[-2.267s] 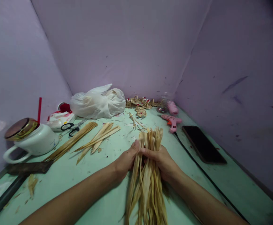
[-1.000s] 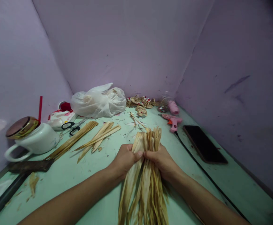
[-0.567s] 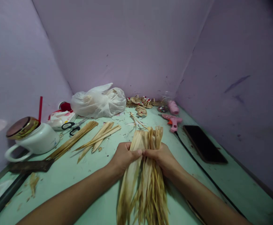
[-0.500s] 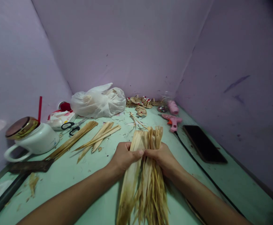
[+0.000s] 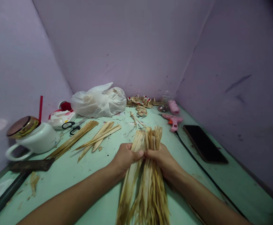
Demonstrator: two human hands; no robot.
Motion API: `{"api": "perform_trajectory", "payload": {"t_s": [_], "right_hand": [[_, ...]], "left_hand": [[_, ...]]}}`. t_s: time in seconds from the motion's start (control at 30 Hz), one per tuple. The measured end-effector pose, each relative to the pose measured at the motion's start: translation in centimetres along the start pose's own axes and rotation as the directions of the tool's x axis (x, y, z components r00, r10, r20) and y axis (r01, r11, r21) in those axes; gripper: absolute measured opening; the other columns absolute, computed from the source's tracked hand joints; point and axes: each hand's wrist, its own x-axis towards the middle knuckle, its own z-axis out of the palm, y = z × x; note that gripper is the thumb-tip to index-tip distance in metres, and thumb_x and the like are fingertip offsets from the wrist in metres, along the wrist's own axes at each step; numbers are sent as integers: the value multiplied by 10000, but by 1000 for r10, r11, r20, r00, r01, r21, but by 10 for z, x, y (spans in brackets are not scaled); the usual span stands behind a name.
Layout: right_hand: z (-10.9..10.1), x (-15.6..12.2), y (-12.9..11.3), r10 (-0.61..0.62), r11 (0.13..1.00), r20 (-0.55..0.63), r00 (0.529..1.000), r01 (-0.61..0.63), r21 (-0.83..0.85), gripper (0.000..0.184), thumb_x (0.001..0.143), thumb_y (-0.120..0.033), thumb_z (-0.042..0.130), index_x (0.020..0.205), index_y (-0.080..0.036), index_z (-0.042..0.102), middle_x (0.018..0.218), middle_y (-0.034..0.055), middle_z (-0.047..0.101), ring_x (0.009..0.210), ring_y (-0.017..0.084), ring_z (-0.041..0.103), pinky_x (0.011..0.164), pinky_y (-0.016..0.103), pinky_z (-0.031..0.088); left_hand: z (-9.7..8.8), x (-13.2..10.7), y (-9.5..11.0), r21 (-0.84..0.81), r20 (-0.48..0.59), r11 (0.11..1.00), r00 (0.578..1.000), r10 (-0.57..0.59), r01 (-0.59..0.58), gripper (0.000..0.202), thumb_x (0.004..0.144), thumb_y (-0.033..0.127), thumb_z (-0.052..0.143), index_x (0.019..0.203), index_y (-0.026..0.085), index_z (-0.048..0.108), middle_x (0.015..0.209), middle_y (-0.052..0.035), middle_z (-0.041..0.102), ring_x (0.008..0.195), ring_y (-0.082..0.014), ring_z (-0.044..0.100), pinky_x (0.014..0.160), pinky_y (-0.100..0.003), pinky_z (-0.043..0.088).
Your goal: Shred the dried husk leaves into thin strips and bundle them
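My left hand (image 5: pixel 127 157) is closed on a wide, pale dried leaf strip (image 5: pixel 130 187), its thumb pressed across the front. Close beside it, my right hand (image 5: pixel 161 158) grips a bundle of dried leaf strips (image 5: pixel 154 187), some broad and many narrow and frayed. The thumbs nearly meet in the middle. Both lots of strips stand above the fists and hang down toward the table's near edge. The fingers behind the strips are hidden.
Left lie loose leaf strips (image 5: pixel 100 138), scissors (image 5: pixel 72 126), a hammer (image 5: pixel 30 165) and a white mug (image 5: pixel 40 139). A white plastic bag (image 5: pixel 99 101) and woven pieces (image 5: pixel 141 111) lie behind. To the right are a pink glue gun (image 5: pixel 173 121) with its cord and a phone (image 5: pixel 205 143).
The wide strip in my left hand has narrowed in view and leans slightly more, with a clearer gap between it and the bundle in my right. Both hands keep their grip.
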Motion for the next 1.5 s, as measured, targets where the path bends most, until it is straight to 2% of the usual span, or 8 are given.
{"api": "perform_trajectory", "payload": {"t_s": [0.23, 0.5, 0.63, 0.8, 0.97, 1.13, 1.23, 1.5], "right_hand": [[-6, -1, -9, 85, 984, 68, 994, -94, 149, 169, 490, -133, 623, 658, -145, 609, 535, 2, 617, 473, 135, 549, 508, 249, 454], [-20, 4, -25, 161, 879, 207, 965, -236, 415, 226, 456, -95, 608, 659, -180, 559, 543, -43, 532, 467, 77, 498, 514, 219, 495], [-35, -1, -43, 115, 879, 337, 934, -254, 404, 224, 466, -121, 590, 672, -190, 535, 551, -52, 478, 416, 39, 386, 340, 123, 325], [-61, -12, -73, -113, 836, 353, 929, -104, 539, 199, 509, -144, 601, 626, -202, 451, 486, -111, 362, 332, -17, 182, 263, 71, 93], [-66, -1, -68, -107, 730, 304, 947, -133, 670, 331, 563, -99, 633, 882, -172, 582, 584, -81, 482, 415, -10, 410, 365, 22, 361], [-38, 17, -29, 201, 852, 148, 968, -247, 462, 260, 558, -103, 716, 798, -125, 616, 507, -56, 508, 411, 34, 477, 441, 121, 476], [-25, 18, -14, 148, 952, 27, 989, -150, 268, 232, 533, -136, 758, 703, -134, 600, 517, -25, 573, 435, 78, 529, 451, 181, 479], [-19, 10, -12, 93, 980, 53, 994, -100, 171, 318, 474, -208, 768, 740, -128, 614, 565, 2, 618, 490, 144, 564, 533, 284, 464]], "left_hand": [[-6, 5, 14, -148, 55, 987, 997, -62, 69, 300, 460, 178, 784, 690, 77, 620, 617, -76, 647, 554, -176, 599, 632, -324, 487], [-21, 15, 25, -82, 34, 991, 994, -99, 102, 206, 552, 134, 713, 729, 85, 618, 598, -54, 626, 619, -201, 616, 704, -355, 489], [-31, 23, 29, -89, -44, 995, 998, -47, 43, 210, 550, 97, 696, 743, 89, 612, 603, -47, 626, 605, -181, 602, 690, -334, 489], [-40, 28, 37, -62, -139, 998, 990, -18, 10, 263, 532, 100, 695, 780, 96, 608, 610, -42, 632, 567, -169, 589, 659, -328, 489], [-32, 21, 35, 7, -86, 1000, 996, -5, 5, 319, 470, 162, 753, 753, 87, 627, 657, -73, 656, 605, -200, 610, 642, -333, 483], [-13, 5, 28, 126, 6, 992, 1000, -12, 11, 330, 453, 257, 778, 705, 85, 654, 626, -66, 649, 587, -196, 601, 610, -317, 468], [-6, -3, 23, 194, 64, 981, 997, -43, 30, 345, 459, 302, 771, 705, 83, 667, 627, -66, 647, 566, -183, 586, 564, -290, 449], [-8, 1, 12, 268, 83, 964, 996, -24, 1, 402, 482, 408, 770, 678, 78, 649, 607, -61, 625, 509, -127, 533, 499, -235, 395]]}}
